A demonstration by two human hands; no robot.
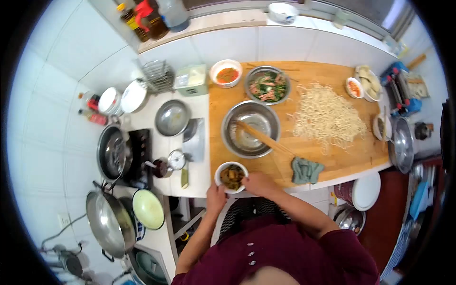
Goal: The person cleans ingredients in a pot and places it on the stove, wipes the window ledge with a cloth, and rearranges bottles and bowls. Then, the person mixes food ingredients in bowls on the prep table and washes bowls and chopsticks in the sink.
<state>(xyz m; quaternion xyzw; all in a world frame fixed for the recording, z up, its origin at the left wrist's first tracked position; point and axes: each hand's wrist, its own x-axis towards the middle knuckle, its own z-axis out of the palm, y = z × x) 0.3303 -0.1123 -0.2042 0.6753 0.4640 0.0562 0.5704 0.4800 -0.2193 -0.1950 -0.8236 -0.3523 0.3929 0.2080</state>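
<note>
A small white bowl [231,190] with dark brown food sits at the front edge of the wooden board [280,166]. My right hand [258,184] grips its right rim. At the bowl's lower left is my left hand [217,195], fingers closed; whether they pinch the rim is hard to tell. Just beyond stands a large steel bowl [251,129], nearly bare inside, with wooden chopsticks [266,137] resting across it. A steel bowl of greens and pink strips [268,85] is behind that. Loose noodles [327,116] are spread on the board's right part.
A green cloth [306,170] lies near the board's front edge. To the left are a cleaver [194,142], a steel bowl [172,118], a jar [160,168] and a pan [114,153] on the stove. Small bowls [355,88] stand at the back right.
</note>
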